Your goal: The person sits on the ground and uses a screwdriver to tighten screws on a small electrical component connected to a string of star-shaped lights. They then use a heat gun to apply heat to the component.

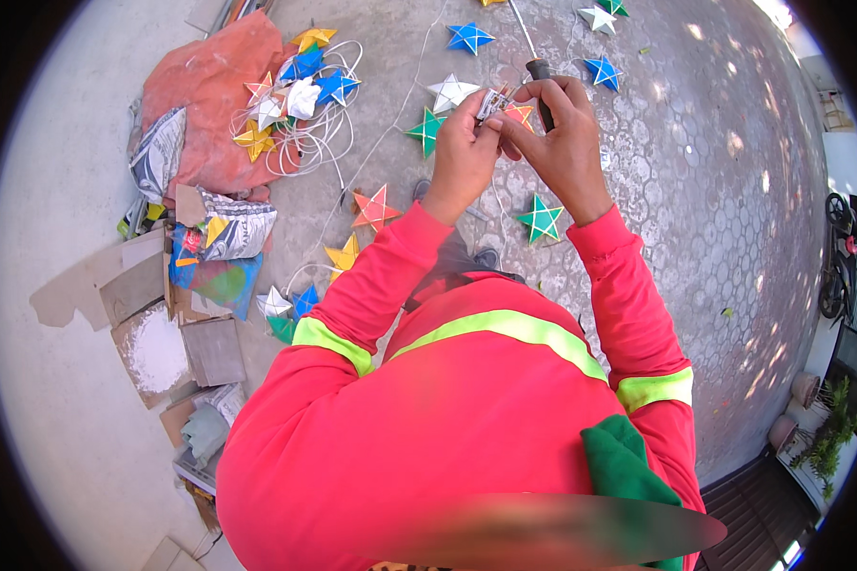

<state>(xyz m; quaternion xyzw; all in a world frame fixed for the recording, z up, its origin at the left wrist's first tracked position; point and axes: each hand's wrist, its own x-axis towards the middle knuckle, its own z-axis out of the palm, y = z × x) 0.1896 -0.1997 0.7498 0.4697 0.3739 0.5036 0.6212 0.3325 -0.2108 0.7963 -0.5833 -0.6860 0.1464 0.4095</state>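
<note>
My left hand is closed, pinching a small white-and-dark electrical part with short copper-coloured ends. Close on its right, my right hand has its thumb and finger brought together at the part. A black-handled tool with a long thin metal shaft, which looks like a screwdriver, passes behind the right index finger and points away from me. The other fingers' grip on it is partly hidden. Below the hands, a white star, a green star and an orange star lie on the ground.
More coloured stars, such as a red one and a green one, lie about, joined by white wire. At left, an orange sheet bears a heap of stars and coiled white cord. Cardboard pieces line the wall. Potted plants stand far right.
</note>
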